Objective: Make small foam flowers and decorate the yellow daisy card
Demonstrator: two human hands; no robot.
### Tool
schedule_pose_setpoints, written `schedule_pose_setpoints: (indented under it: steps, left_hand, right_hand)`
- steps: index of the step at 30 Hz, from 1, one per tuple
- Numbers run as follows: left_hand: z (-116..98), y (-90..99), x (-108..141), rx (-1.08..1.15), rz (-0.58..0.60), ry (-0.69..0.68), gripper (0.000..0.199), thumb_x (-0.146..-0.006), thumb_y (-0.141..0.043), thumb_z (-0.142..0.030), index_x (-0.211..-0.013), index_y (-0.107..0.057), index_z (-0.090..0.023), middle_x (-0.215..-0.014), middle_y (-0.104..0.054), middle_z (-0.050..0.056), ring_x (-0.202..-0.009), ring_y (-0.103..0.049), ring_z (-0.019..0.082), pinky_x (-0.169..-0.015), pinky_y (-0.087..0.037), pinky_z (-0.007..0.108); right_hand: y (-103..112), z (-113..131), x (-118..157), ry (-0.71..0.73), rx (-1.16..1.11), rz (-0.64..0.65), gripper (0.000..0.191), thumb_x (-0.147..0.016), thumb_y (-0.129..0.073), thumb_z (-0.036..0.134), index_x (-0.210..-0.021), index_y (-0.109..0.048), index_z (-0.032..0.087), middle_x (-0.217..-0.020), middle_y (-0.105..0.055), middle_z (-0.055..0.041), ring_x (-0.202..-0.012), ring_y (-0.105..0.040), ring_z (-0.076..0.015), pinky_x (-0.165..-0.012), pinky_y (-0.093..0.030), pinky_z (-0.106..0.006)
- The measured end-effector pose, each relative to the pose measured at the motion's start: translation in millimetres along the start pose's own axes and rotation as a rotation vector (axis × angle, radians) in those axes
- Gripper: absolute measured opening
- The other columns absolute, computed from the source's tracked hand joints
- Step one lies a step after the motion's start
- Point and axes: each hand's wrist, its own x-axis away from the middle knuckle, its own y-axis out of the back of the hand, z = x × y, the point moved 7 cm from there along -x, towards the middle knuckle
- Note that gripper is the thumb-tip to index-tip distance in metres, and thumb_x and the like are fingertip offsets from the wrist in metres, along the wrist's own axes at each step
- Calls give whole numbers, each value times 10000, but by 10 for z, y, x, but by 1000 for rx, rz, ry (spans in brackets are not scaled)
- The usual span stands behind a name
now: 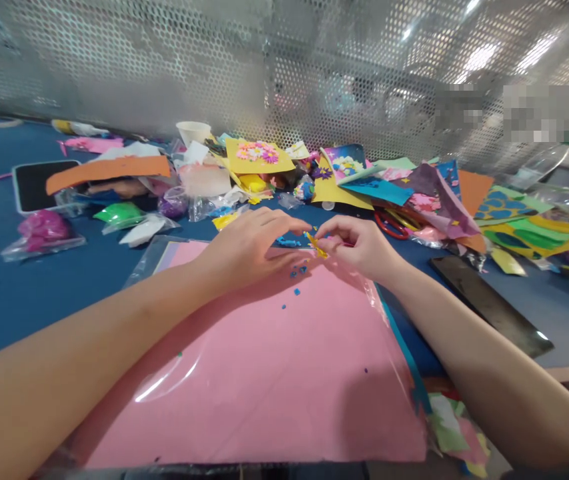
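Small yellow paper scrap (pixel 317 245): light, flimsy, best held by its edge; pinched in right hand (pixel 359 248). Left hand (pixel 249 250): fingers extended, apparently empty, beside blue crumbs (pixel 289 241), over pink plastic-covered sheet (pixel 264 360).

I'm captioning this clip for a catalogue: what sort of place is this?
Likely a craft workspace: a blue table covered with paper cards, bagged modelling clay and red-handled scissors.
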Motion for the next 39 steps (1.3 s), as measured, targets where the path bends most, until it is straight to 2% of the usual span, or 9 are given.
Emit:
schedule_pose_setpoints:
  steps: [4, 9, 13, 17, 21, 24, 27, 35, 39]
  left_hand:
    - [32, -63, -3, 232, 66, 164, 477, -930, -609, -473, -1330, -623, -214, -1330, -696, 81, -1196, -654, 255, -996, -517, 377]
    - [79, -104, -9, 445, 87, 335, 226, -871, -645, -388, -992, -754, -231, -998, -795, 6, -898, -720, 177, -841, -569, 289]
    - [123, -55, -39, 422, 39, 332, 232, -860, -658, -408, -931, -765, -215, -910, -794, 1, -833, -711, 172, -837, -561, 309]
    - [145, -46, -36, 396, 42, 341, 300, -916, -601, -455, -1002, -749, -209, -971, -790, 29, -856, -712, 184, -785, -563, 304]
    - [89, 60, -23, 228, -67, 223, 342, -954, -548, -372, -1226, -648, -190, -1153, -747, 81, -1000, -694, 205, -888, -556, 349]
    - [-46, 138, -12, 31, -131, 12, 245, -957, -575, -330, -1171, -642, -232, -1190, -727, 73, -1117, -653, 228, -1009, -499, 408]
    - [-123, 176, 3, -75, -156, -97, 129, -980, -587, -335, -1073, -655, -276, -1172, -727, 41, -1125, -647, 223, -1018, -475, 409]
    - [-155, 164, 2, -158, -138, -100, 198, -1007, -565, -438, -943, -684, -293, -1163, -729, 16, -1110, -642, 226, -993, -452, 407]
    - [-172, 159, 0, -160, -151, -107, 195, -998, -576, -407, -901, -692, -284, -1105, -730, 24, -1051, -643, 223, -957, -462, 418]
  right_hand:
    - [-87, 22, 1, -74, -403, 48, 193, -786, -712, 352, -855, -653, 182, -574, -460, 76, -490, -307, -61, -484, -220, -235]
    - [-191, 45, 30, -169, -623, 134, 284, -766, -756, 403, -906, -633, 189, -538, -383, 106, -459, -237, -51, -452, -149, -225]
    - [-153, 13, 21, -158, -498, 64, 335, -788, -753, 453, -975, -663, 190, -555, -368, 106, -490, -265, -65, -467, -183, -233]
    - [-119, 18, 6, -103, -283, 23, 374, -767, -772, 524, -761, -657, 168, -606, -474, 60, -548, -334, -74, -513, -241, -257]
    - [-81, 2, 0, -105, -299, -39, 386, -758, -765, 535, -713, -626, 179, -593, -452, 61, -564, -352, -84, -526, -245, -262]
    - [-80, -5, 2, -116, -309, -47, 353, -764, -757, 496, -705, -610, 180, -580, -430, 71, -552, -337, -78, -528, -234, -264]
    - [-88, -7, 12, -132, -318, -41, 327, -782, -734, 469, -708, -596, 182, -575, -423, 78, -541, -324, -71, -531, -228, -267]
    - [-133, 0, 30, -167, -294, -11, 351, -771, -736, 489, -684, -593, 181, -574, -433, 72, -551, -331, -74, -532, -222, -271]
    - [-143, 7, 27, -152, -284, -8, 304, -781, -718, 445, -678, -598, 185, -578, -434, 68, -566, -341, -81, -535, -228, -270]
